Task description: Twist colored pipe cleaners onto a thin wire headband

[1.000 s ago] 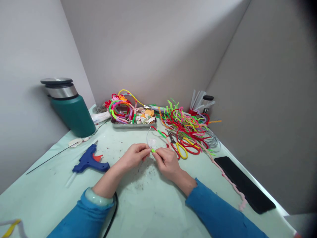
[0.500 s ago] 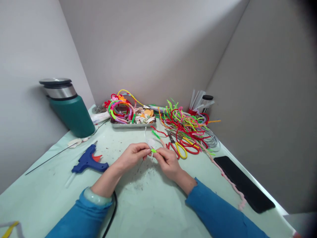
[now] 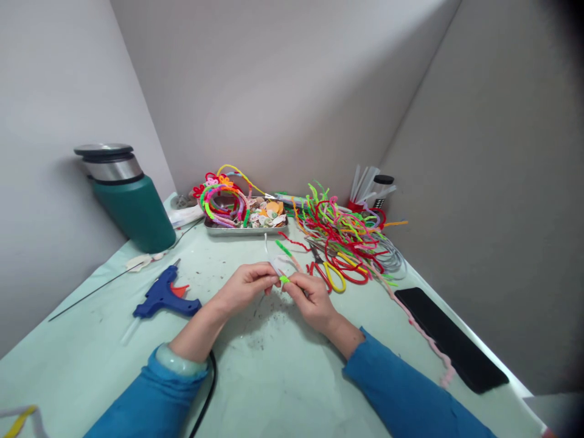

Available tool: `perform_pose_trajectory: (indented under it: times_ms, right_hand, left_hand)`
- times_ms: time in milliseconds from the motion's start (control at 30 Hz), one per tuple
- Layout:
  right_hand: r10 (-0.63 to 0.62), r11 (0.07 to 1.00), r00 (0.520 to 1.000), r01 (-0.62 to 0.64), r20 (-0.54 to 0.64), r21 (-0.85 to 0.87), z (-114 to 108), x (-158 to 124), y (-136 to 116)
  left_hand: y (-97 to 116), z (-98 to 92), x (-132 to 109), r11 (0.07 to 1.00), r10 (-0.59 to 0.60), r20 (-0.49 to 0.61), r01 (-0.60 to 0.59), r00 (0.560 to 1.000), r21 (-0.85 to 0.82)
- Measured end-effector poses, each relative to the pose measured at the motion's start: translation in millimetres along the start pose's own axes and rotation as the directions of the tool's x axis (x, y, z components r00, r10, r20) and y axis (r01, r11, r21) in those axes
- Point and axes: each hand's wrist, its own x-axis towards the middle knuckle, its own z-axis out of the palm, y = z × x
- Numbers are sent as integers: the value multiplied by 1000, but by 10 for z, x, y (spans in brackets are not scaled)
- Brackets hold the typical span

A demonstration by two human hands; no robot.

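Near the middle of the table, my left hand [image 3: 249,287] and my right hand [image 3: 312,298] meet fingertip to fingertip. Between them is a small bright green fuzzy piece [image 3: 284,280], pinched by the fingers of both hands. A pale, whitish strip [image 3: 272,258] rises from the left hand's fingertips and curves up and away. Just behind the right hand, a pipe cleaner with a green end [image 3: 283,247] and a pink part slants down toward the fingers. Part of the green piece is hidden by my fingertips.
A blue glue gun [image 3: 163,296] lies left, near a green bottle [image 3: 139,213]. Behind is a metal tray [image 3: 246,231] with coloured hoops and scraps. Right of it are tangled pipe cleaners [image 3: 337,228], scissors [image 3: 335,277] and a black phone [image 3: 449,337]. A black cable [image 3: 208,395] runs beside my left forearm.
The pale strip's upper end and the green-ended pipe cleaner have shifted slightly left. Both hands stay almost in place, still pinching the green piece.
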Motion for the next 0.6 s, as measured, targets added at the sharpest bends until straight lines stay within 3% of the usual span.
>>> perform_pose_trajectory:
  times_ms: [300,600]
  right_hand:
    - [-11,999,1000,10,-12,-43,21,-2,5]
    - [7,988,996,-20,-88,-151,59,6,11]
  left_hand:
    - [2,47,27,984,-119,-65,109,991,-140]
    - [-7,55,39,970,-243,-73,241,967,-40]
